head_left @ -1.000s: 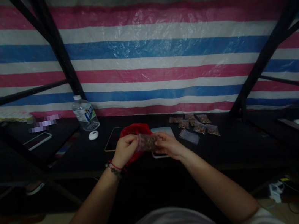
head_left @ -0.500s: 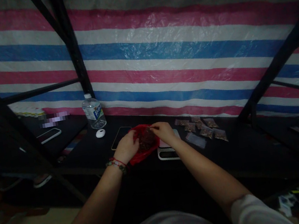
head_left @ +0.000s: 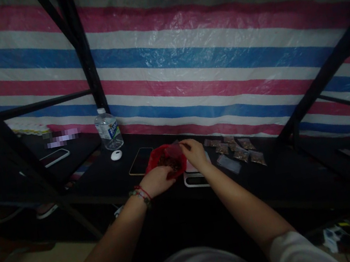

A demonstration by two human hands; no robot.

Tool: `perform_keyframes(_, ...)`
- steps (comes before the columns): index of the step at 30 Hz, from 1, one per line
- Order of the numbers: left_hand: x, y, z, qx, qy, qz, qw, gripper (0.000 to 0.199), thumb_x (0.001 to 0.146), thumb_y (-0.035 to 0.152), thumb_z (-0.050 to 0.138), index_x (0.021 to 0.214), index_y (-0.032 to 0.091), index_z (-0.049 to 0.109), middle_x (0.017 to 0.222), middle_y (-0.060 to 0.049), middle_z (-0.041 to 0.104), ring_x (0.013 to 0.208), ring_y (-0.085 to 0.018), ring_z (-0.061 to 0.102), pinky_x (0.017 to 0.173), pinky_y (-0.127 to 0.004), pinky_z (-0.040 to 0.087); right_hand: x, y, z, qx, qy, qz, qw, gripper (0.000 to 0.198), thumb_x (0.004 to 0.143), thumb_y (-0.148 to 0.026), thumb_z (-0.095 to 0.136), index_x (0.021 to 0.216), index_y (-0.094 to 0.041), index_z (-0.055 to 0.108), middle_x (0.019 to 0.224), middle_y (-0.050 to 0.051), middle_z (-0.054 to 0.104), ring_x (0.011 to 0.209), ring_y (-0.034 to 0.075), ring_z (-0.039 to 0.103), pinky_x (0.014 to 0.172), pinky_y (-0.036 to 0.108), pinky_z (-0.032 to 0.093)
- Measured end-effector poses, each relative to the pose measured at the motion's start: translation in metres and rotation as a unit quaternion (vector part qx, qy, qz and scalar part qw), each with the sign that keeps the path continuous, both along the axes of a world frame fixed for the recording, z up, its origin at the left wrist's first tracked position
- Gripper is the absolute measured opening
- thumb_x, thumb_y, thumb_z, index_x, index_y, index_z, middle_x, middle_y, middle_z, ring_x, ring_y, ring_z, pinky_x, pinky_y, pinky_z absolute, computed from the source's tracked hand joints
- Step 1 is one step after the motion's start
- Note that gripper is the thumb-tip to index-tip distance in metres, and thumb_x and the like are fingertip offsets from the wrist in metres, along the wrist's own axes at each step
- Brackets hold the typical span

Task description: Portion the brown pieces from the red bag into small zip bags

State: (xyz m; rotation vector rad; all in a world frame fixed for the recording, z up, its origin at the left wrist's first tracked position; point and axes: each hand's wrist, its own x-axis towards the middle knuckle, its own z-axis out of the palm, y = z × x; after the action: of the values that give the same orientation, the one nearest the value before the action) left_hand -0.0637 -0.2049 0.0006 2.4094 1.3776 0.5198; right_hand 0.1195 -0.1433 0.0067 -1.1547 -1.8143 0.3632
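A red plastic bag (head_left: 154, 161) lies open on the black table, with small brown pieces (head_left: 170, 163) inside. My left hand (head_left: 160, 180) reaches over its near rim. Its fingers are drawn together at the brown pieces, and the fingertips are partly hidden. Above the bag's right side, my right hand (head_left: 194, 151) pinches the edge of a small clear plastic bag (head_left: 174, 150) between thumb and fingers. Under my right wrist sits a white kitchen scale (head_left: 196, 180), partly covered by the arm.
Several filled small bags (head_left: 241, 154) lie to the right, beside a stack of flat clear bags (head_left: 229, 164). On the left are a phone (head_left: 141, 161), a white earbud case (head_left: 116, 155) and a clear bottle (head_left: 108, 131). Black metal posts (head_left: 86, 65) frame the table before a striped sheet.
My left hand has moved down and toward me, from the red bag's left rim to its near side. My right hand has shifted slightly right and up with the small clear bag.
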Motion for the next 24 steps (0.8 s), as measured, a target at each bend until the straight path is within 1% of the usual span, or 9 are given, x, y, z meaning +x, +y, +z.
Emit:
perform_keyframes(4, 0.005, -0.001, -0.002, -0.017, -0.032, -0.007, 0.999, 0.02, 0.078, 0.024, 0.052, 0.089, 0.02, 0.069, 0.089, -0.008, 0.07, 0.08, -0.02, 0.064, 0.075, -0.028, 0.044, 0.009, -0.005, -0.009, -0.058, 0.077, 0.009, 0.995, 0.015, 0.075, -0.027, 0.057, 0.084, -0.022, 0.068, 0.087, 0.003, 0.067, 0.084, 0.019, 0.061, 0.084, 0.035, 0.048)
perform_keyframes(7, 0.008, 0.0, 0.001, -0.045, -0.135, 0.038, 0.989, 0.026, 0.082, 0.033, 0.052, 0.096, 0.018, 0.066, 0.089, -0.009, 0.07, 0.081, -0.02, 0.065, 0.075, -0.029, 0.046, 0.018, -0.014, -0.012, -0.125, 0.235, 0.02, 0.964, 0.02, 0.075, -0.035, 0.058, 0.088, -0.021, 0.064, 0.082, 0.002, 0.064, 0.075, 0.017, 0.061, 0.068, 0.032, 0.053)
perform_keyframes(10, 0.012, 0.0, 0.005, -0.076, -0.25, 0.084, 0.962, 0.042, 0.076, 0.045, 0.06, 0.103, 0.014, 0.059, 0.091, -0.01, 0.069, 0.079, -0.021, 0.066, 0.072, -0.031, 0.049, 0.024, -0.031, -0.012, -0.176, 0.362, 0.046, 0.914, 0.027, 0.07, -0.04, 0.064, 0.088, -0.021, 0.06, 0.076, -0.001, 0.059, 0.066, 0.014, 0.059, 0.058, 0.028, 0.053)
perform_keyframes(12, 0.016, 0.0, 0.005, -0.095, -0.329, 0.061, 0.938, 0.048, 0.072, 0.045, 0.064, 0.107, 0.013, 0.055, 0.099, -0.012, 0.068, 0.083, -0.021, 0.066, 0.074, -0.032, 0.05, 0.025, -0.045, -0.011, -0.2, 0.395, 0.067, 0.894, 0.029, 0.066, -0.039, 0.068, 0.086, -0.021, 0.058, 0.073, -0.002, 0.057, 0.065, 0.013, 0.058, 0.057, 0.027, 0.053)
perform_keyframes(14, 0.021, -0.002, 0.005, -0.11, -0.392, 0.021, 0.913, 0.045, 0.071, 0.042, 0.065, 0.104, 0.013, 0.055, 0.102, -0.011, 0.067, 0.086, -0.02, 0.065, 0.077, -0.032, 0.05, 0.027, -0.058, -0.011, -0.219, 0.4, 0.085, 0.886, 0.029, 0.065, -0.038, 0.07, 0.085, -0.021, 0.058, 0.072, -0.003, 0.057, 0.064, 0.012, 0.057, 0.055, 0.026, 0.053)
perform_keyframes(16, 0.024, -0.004, 0.005, -0.127, -0.416, 0.005, 0.9, 0.036, 0.072, 0.041, 0.064, 0.093, 0.013, 0.058, 0.092, -0.009, 0.069, 0.079, -0.018, 0.065, 0.072, -0.03, 0.051, 0.031, -0.067, -0.013, -0.231, 0.384, 0.094, 0.889, 0.031, 0.064, -0.037, 0.072, 0.087, -0.021, 0.058, 0.072, -0.002, 0.058, 0.061, 0.012, 0.057, 0.051, 0.024, 0.05)
perform_keyframes(20, 0.027, -0.009, 0.008, -0.153, -0.387, 0.04, 0.909, 0.028, 0.074, 0.041, 0.063, 0.077, 0.014, 0.058, 0.066, -0.001, 0.064, 0.058, -0.013, 0.061, 0.056, -0.024, 0.048, 0.049, -0.074, -0.016, -0.242, 0.327, 0.072, 0.911, 0.031, 0.064, -0.035, 0.072, 0.086, -0.019, 0.059, 0.064, -0.003, 0.058, 0.05, 0.011, 0.053, 0.044, 0.023, 0.044)
perform_keyframes(22, 0.029, -0.012, 0.008, -0.155, -0.368, 0.048, 0.916, 0.027, 0.075, 0.041, 0.062, 0.079, 0.014, 0.06, 0.064, -0.001, 0.064, 0.056, -0.012, 0.06, 0.054, -0.022, 0.048, 0.058, -0.076, -0.018, -0.219, 0.313, 0.046, 0.923, 0.03, 0.065, -0.035, 0.071, 0.087, -0.02, 0.059, 0.064, -0.003, 0.058, 0.05, 0.011, 0.053, 0.048, 0.025, 0.045)
perform_keyframes(24, 0.034, -0.016, 0.006, -0.151, -0.341, 0.042, 0.927, 0.027, 0.076, 0.041, 0.06, 0.081, 0.014, 0.062, 0.063, -0.001, 0.064, 0.055, -0.013, 0.06, 0.051, -0.022, 0.047, 0.064, -0.08, -0.018, -0.175, 0.284, 0.038, 0.942, 0.036, 0.065, -0.033, 0.071, 0.097, -0.021, 0.059, 0.078, 0.0, 0.062, 0.062, 0.013, 0.058, 0.057, 0.027, 0.049)
